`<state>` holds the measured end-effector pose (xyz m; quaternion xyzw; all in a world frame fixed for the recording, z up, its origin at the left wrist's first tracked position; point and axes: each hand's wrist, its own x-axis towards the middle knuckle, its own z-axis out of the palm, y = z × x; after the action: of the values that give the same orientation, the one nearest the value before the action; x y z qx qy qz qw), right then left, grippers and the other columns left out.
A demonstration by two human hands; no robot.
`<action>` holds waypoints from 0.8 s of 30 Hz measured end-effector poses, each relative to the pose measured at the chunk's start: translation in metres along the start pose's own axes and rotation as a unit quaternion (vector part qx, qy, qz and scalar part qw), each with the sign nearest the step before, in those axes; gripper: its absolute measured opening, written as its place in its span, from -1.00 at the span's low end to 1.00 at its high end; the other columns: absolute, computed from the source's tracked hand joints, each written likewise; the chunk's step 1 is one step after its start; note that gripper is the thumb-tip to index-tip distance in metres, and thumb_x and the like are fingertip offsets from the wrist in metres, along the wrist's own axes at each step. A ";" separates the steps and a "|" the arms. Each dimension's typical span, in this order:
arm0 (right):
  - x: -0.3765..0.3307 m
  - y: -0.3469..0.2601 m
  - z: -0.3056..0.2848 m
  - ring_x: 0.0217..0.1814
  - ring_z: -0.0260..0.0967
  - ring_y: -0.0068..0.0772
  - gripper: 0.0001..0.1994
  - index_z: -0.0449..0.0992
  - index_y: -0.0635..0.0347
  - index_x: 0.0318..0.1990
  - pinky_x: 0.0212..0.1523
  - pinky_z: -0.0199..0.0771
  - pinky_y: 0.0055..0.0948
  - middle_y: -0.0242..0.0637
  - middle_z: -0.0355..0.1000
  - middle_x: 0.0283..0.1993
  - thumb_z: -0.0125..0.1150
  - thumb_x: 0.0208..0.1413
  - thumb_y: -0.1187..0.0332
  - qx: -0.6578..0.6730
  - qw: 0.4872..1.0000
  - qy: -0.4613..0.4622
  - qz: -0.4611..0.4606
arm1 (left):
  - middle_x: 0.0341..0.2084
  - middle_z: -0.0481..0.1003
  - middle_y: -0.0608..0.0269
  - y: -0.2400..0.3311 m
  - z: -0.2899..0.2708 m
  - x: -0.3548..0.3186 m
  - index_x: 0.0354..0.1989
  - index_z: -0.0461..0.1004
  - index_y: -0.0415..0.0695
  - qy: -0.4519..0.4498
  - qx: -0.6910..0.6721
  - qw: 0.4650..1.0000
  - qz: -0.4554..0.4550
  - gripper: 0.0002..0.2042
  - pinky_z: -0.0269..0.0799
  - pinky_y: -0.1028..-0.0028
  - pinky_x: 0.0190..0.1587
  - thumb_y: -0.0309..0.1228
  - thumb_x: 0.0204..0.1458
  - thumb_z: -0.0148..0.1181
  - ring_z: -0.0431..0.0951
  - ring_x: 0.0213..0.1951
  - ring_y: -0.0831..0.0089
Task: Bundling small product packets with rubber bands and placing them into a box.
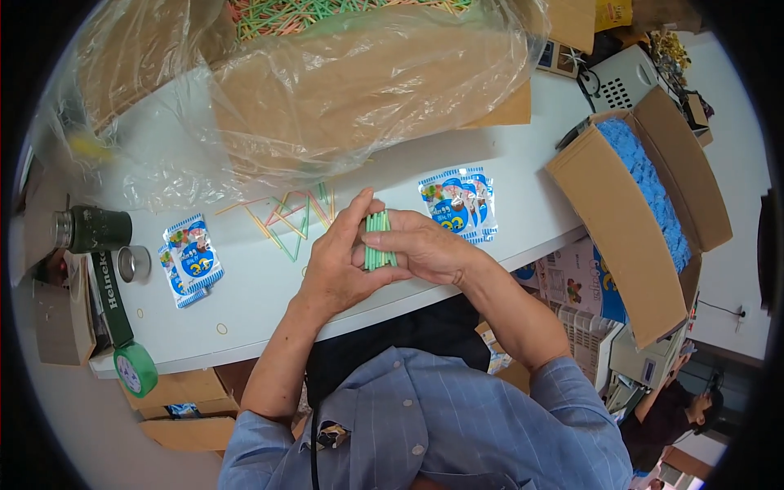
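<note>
Both hands meet over the near edge of the white table [457, 175], clamped on a small bundle of green sticks [377, 239]. The left hand [339, 265] cups it from the left, fingers together; the right hand [425, 247] presses from the right, hiding the bundle's lower end. Loose coloured sticks [286, 216] lie just beyond it. Blue-white packets [459, 202] sit to its right, others [189, 255] well left. The bagged cardboard box [351, 82] behind blurs its contents.
</note>
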<state>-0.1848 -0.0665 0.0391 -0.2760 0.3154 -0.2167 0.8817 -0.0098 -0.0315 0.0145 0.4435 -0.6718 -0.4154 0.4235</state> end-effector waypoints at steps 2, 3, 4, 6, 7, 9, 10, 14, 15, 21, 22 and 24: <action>0.002 0.002 -0.002 0.04 0.45 -0.47 -0.65 0.35 0.29 0.19 0.01 0.51 -0.48 -0.27 0.46 0.00 0.09 0.31 0.37 0.007 1.000 -0.015 0.002 | 0.08 0.46 -0.07 0.006 -0.003 0.008 0.36 0.17 -0.18 0.023 0.052 0.997 0.045 0.05 0.48 0.26 0.12 -0.39 -0.44 0.66 0.52 0.08 0.01; 0.003 0.003 0.000 0.04 0.46 -0.46 -0.65 0.36 0.28 0.19 0.02 0.51 -0.46 -0.27 0.47 -0.01 0.11 0.29 0.38 0.002 1.000 -0.004 -0.003 | 0.08 0.46 -0.07 0.003 -0.006 0.008 0.36 0.17 -0.18 0.027 0.058 0.997 0.040 0.05 0.48 0.26 0.12 -0.39 -0.44 0.66 0.52 0.08 0.01; 0.005 0.003 0.003 0.04 0.46 -0.46 -0.65 0.37 0.28 0.18 0.03 0.51 -0.45 -0.27 0.47 -0.01 0.12 0.27 0.40 -0.002 1.000 0.006 -0.008 | 0.08 0.46 -0.07 -0.001 -0.008 0.007 0.35 0.18 -0.19 0.006 0.053 0.997 0.061 0.05 0.48 0.26 0.11 -0.39 -0.44 0.66 0.51 0.08 0.00; 0.009 0.005 0.007 0.01 0.47 -0.46 -0.66 0.39 0.28 0.15 0.05 0.49 -0.42 -0.27 0.48 -0.03 0.14 0.25 0.41 -0.006 1.000 -0.007 0.002 | 0.07 0.47 -0.06 -0.007 -0.013 0.001 0.35 0.18 -0.21 -0.002 0.048 0.996 0.081 0.04 0.45 0.23 0.10 -0.38 -0.43 0.65 0.49 0.09 0.01; 0.008 0.008 0.007 -0.02 0.48 -0.47 -0.70 0.42 0.27 0.11 0.01 0.49 -0.45 -0.27 0.50 -0.07 0.13 0.26 0.41 -0.011 1.000 0.014 -0.005 | 0.08 0.46 -0.06 -0.007 -0.011 -0.002 0.36 0.17 -0.21 -0.001 0.027 0.998 0.061 0.03 0.44 0.23 0.10 -0.38 -0.42 0.64 0.48 0.10 0.00; 0.007 0.008 0.007 -0.05 0.49 -0.46 -0.76 0.45 0.27 0.05 -0.02 0.49 -0.46 -0.26 0.51 -0.12 0.12 0.26 0.42 -0.004 0.999 0.029 -0.011 | 0.12 0.43 -0.07 -0.004 -0.012 -0.004 0.37 0.15 -0.21 -0.016 0.004 1.000 0.027 0.01 0.40 0.23 0.16 -0.38 -0.36 0.61 0.44 0.14 -0.03; 0.006 0.007 0.006 -0.04 0.49 -0.44 -0.77 0.45 0.27 0.03 0.00 0.49 -0.43 -0.25 0.52 -0.11 0.13 0.26 0.43 0.006 0.999 0.032 -0.009 | 0.13 0.42 -0.08 -0.002 -0.011 -0.005 0.38 0.13 -0.22 -0.009 0.031 0.998 0.051 0.02 0.38 0.23 0.18 -0.37 -0.36 0.60 0.43 0.16 -0.03; 0.008 0.006 0.002 0.00 0.48 -0.40 -0.82 0.44 0.29 -0.02 0.07 0.46 -0.42 -0.22 0.52 -0.09 0.08 0.29 0.43 -0.096 0.987 0.088 -0.099 | 0.10 0.44 -0.07 0.024 -0.036 -0.020 0.25 0.30 -0.24 0.100 0.147 0.981 0.074 -0.17 0.39 0.21 0.19 -0.36 -0.28 0.59 0.46 0.13 -0.04; 0.010 0.006 -0.001 0.03 0.47 -0.37 -0.81 0.40 0.29 0.01 0.11 0.44 -0.39 -0.21 0.52 -0.08 0.05 0.32 0.42 -0.221 0.949 0.119 -0.188 | 0.07 0.47 -0.07 0.028 -0.050 -0.027 0.15 0.40 -0.26 0.159 0.229 0.959 0.058 -0.29 0.44 0.25 0.13 -0.38 -0.25 0.56 0.49 0.09 -0.01; 0.025 0.019 -0.010 0.10 0.45 -0.38 -0.85 0.37 0.31 -0.01 0.17 0.37 -0.43 -0.15 0.53 -0.01 -0.03 0.37 0.45 -0.451 0.828 0.182 -0.280 | -0.26 0.56 0.11 0.011 -0.166 -0.067 -0.10 0.55 -0.26 0.420 0.449 0.753 -0.236 -0.48 0.49 0.31 -0.21 -0.15 -0.14 0.51 0.57 -0.20 0.22; 0.025 0.022 -0.011 0.09 0.45 -0.39 -0.85 0.38 0.31 -0.02 0.17 0.36 -0.45 -0.15 0.53 -0.01 -0.03 0.37 0.45 -0.468 0.813 0.182 -0.293 | -0.26 0.56 0.11 0.005 -0.173 -0.068 -0.10 0.55 -0.26 0.422 0.450 0.751 -0.235 -0.48 0.49 0.31 -0.21 -0.15 -0.14 0.51 0.57 -0.20 0.22; 0.025 0.023 -0.009 0.08 0.45 -0.40 -0.85 0.39 0.31 -0.02 0.17 0.35 -0.47 -0.14 0.53 -0.01 -0.04 0.37 0.46 -0.484 0.798 0.185 -0.306 | -0.31 0.58 0.14 -0.003 -0.180 -0.067 -0.10 0.55 -0.26 0.370 0.468 0.750 -0.286 -0.44 0.48 0.29 -0.25 -0.08 -0.18 0.52 0.59 -0.26 0.24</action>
<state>-0.1680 -0.0663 0.0080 -0.7037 0.4356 -0.3413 0.4456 0.1766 -0.0017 0.0514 0.8765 -0.4148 0.0462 0.2400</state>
